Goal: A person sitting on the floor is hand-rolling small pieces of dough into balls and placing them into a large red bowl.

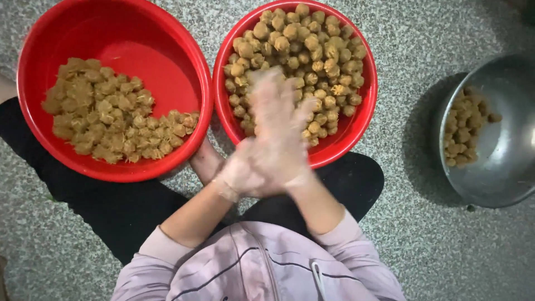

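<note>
Here, at the centre of the frame, the left hand [241, 174] and right hand [278, 125], both in thin clear gloves, are pressed palm to palm over the near rim of the right red basin [356, 125]; blur hides whatever lies between them. That basin, upper middle, is heaped with round brown balls [312, 50]. The left red basin [139, 39], upper left, holds rougher brown lumps [106, 114]. A metal bowl [501, 167] at right holds a few more.

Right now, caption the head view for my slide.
Gloved hands pressed together over two red basins of brown balls.
</note>
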